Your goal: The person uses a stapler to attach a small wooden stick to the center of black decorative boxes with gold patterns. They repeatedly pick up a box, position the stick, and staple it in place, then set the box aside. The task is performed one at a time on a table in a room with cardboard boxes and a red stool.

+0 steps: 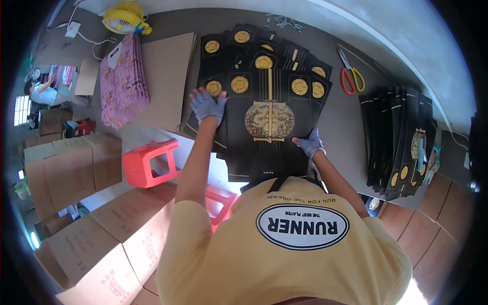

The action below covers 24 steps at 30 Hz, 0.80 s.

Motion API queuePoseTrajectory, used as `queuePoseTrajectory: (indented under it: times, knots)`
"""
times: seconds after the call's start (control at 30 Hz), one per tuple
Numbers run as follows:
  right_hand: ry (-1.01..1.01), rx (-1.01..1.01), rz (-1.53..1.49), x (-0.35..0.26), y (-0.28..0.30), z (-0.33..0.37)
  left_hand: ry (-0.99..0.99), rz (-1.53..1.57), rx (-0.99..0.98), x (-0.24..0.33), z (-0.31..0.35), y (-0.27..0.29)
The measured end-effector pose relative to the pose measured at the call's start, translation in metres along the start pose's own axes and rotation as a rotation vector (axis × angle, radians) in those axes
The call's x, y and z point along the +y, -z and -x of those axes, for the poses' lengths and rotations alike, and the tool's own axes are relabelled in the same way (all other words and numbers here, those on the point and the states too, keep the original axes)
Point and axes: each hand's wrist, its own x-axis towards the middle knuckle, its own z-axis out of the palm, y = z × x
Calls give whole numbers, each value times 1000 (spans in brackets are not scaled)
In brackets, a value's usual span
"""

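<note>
A large flat black paper bag with gold discs and a round ornate print lies before me on the table, over several similar black pieces fanned out behind it. My left hand, in a pale grey glove with bare fingertips, rests on the bag's left edge with its fingers spread. At the right edge, my gloved right hand has its thumb stretched over the black surface and its fingers pointing away from me. Neither hand has lifted anything off the pile.
Brown cardboard sheets and a stack of purple floral bags lie left, below a yellow fan. Scissors and a row of folded black bags are right. A red stool and cartons stand lower left.
</note>
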Motion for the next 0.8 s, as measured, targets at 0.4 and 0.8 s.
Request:
queuePoseTrajectory:
  times: [0.4,0.8]
  knots:
    - [-30,-120,-454,7,-22,-31,-100,397,258,-27,-65,18]
    - [-177,-237,-619,-50,-11,-83,508,520,-409,-35,-11,29]
